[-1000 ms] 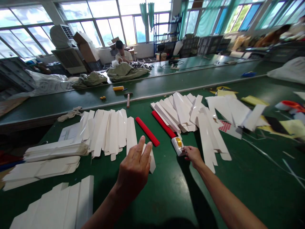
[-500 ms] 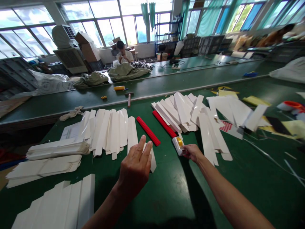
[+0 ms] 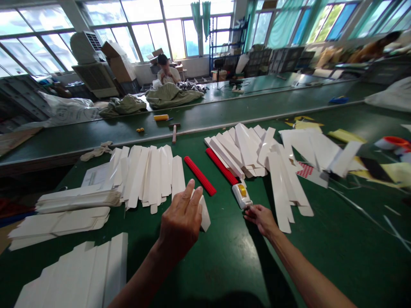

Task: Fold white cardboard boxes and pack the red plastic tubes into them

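Note:
My left hand [image 3: 181, 216] rests over a folded white carton strip [image 3: 205, 214], its fingers stretched out and lying flat; the thumb is hidden. At the near end of a white tape dispenser [image 3: 238, 197] with a yellow roll [image 3: 242, 190], the fingertips of my right hand [image 3: 260, 218] are pinched together. What they hold is too small to make out. One red ribbed bundle [image 3: 200, 176] lies between the two groups of white strips. A second red bundle [image 3: 221, 166] reaches to the far end of the dispenser.
Folded white strips [image 3: 147, 175] lie at the left, with stacked strips [image 3: 77, 201] beside them and larger white pieces [image 3: 83, 273] nearer. More strips [image 3: 244, 149] spread at the right, beside paper scraps [image 3: 311, 145]. Beyond the table ledge, a person [image 3: 167, 73] sits behind grey-green cloth [image 3: 173, 95].
My right hand has moved slightly down and right, to the near tip of the dispenser. One white strip beside it has slid a little nearer. My left hand has barely shifted.

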The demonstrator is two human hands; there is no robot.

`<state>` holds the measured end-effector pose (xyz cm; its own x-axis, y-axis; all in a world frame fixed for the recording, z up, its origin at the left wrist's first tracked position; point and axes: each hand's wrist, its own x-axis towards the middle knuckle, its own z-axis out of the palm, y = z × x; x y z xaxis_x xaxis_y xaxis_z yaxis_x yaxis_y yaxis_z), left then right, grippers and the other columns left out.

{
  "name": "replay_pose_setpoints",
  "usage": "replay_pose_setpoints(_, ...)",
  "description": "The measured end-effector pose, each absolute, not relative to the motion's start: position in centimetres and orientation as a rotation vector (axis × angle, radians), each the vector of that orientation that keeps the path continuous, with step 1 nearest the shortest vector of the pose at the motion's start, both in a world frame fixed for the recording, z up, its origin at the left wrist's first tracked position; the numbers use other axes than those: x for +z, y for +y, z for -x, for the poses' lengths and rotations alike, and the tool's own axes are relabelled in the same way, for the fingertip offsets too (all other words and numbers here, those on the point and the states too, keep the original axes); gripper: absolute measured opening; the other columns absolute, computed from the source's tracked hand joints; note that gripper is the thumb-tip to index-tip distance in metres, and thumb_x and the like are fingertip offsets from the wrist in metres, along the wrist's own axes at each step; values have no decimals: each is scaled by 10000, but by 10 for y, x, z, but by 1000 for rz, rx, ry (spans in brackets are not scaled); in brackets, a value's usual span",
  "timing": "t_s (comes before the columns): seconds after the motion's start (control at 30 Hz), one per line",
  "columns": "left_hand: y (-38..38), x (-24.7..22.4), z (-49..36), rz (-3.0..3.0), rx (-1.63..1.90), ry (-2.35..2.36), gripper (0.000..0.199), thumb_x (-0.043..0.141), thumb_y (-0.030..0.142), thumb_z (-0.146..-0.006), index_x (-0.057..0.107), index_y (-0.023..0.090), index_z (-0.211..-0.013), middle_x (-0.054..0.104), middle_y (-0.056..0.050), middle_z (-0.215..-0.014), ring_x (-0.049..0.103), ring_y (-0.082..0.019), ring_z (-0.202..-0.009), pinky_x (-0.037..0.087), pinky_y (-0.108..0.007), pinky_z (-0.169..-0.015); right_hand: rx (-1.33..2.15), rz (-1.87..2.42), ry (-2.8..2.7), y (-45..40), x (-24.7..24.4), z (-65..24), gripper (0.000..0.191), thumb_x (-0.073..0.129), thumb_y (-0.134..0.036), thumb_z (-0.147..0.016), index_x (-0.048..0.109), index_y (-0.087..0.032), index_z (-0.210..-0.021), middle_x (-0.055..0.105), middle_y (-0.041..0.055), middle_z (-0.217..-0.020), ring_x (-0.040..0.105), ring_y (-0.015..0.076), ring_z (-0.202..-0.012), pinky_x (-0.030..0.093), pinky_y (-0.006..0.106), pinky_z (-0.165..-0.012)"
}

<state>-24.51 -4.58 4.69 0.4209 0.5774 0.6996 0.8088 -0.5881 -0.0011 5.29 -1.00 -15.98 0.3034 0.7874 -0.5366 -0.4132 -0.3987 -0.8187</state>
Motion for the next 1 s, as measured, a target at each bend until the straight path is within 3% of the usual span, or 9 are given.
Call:
replay_pose_setpoints(0.13, -45, 40, 248, 2421, -1066, -1256, 408, 487, 74, -893, 508, 63, -1300, 544, -222, -1352, 534, -301, -1249, 534, -460, -956, 1394, 1471, -364, -12, -164, -52, 309, 831, -261, -637, 544, -160, -692, 562, -38, -515, 577, 109, -475, 613, 312, -580)
replay_pose_setpoints(0.23, -47, 36, 250, 2436, -1212, -1413, 409, 445, 113, -920, 511, 116, -1324, 463, -188, -1411, 517, -278, -1252, 521, -433, -969, 1415, 1496, -374, -11, -161, -53, 314, 834, -232, -617, 532, -169, -675, 552, -40, -499, 555, 101, -427, 605, 282, -527)
replay_pose_setpoints(0.33, -47, 33, 252, 2427, -1362, -1495, 397, 458, 153, -933, 541, 178, -1320, 464, -146, -1350, 617, -175, -949, 562, -330, -798, 1441, 1552, -385, -9, -156, -50, 321, 812, -141, -578, 495, -182, -594, 513, -37, -421, 502, 98, -345, 560, 253, -415)
replay_pose_setpoints(0.4, -46, 33, 254, 2443, -1423, -1479, 392, 472, 161, -931, 556, 203, -1312, 496, -126, -1281, 563, -101, -713, 543, -292, -678, 1458, 1579, -410, -10, -148, -41, 332, 800, -114, -556, 475, -186, -557, 492, -37, -387, 477, 100, -316, 522, 244, -354)
replay_pose_setpoints(0.53, -47, 33, 255, 2472, -1456, -1493, 385, 470, 170, -933, 570, 222, -1302, 507, -125, -1253, 494, -75, -620, 524, -281, -626, 1510, 1460, -552, -16, -93, 0, 298, 840, -258, -585, 583, -184, -718, 564, -44, -508, 525, 103, -394, 531, 247, -385)
replay_pose_setpoints(0.63, -48, 35, 252, 2472, -1465, -1492, 373, 469, 168, -936, 578, 226, -1289, 493, -128, -1275, 551, -83, -682, 553, -284, -689, 1569, 1155, -829, -24, -21, 38, 325, 816, -390, -675, 632, -182, -845, 600, -33, -588, 541, 103, -430, 549, 273, -436)
replay_pose_setpoints(0.77, -49, 35, 245, 2416, -1474, -1472, 493, 478, 136, -920, 426, 167, -1409, 524, -157, -1230, 580, -214, -1098, 542, -352, -901, 1550, 1029, -1095, -36, 56, 72, 285, 773, -416, -741, 674, -165, -834, 621, -12, -589, 568, 121, -409, 525, 269, -439)
replay_pose_setpoints(0.9, -52, 31, 238, 2374, -1461, -1532, 670, 471, 149, -904, 177, 114, -1505, 540, -192, -1265, 560, -250, -1153, 520, -412, -972, 1451, 1045, -1229, -42, 77, 90, 272, 740, -429, -774, 699, -161, -798, 630, 1, -561, 584, 124, -420, 513, 245, -455)
replay_pose_setpoints(1.0, -55, 25, 233, 2322, -1445, -1534, 708, 455, 177, -908, 101, 101, -1516, 533, -214, -1305, 556, -283, -1181, 513, -455, -987, 1419, 1070, -1262, -42, 76, 97, 305, 755, -466, -735, 697, -167, -753, 632, 1, -540, 569, 124, -405, 494, 238, -419)
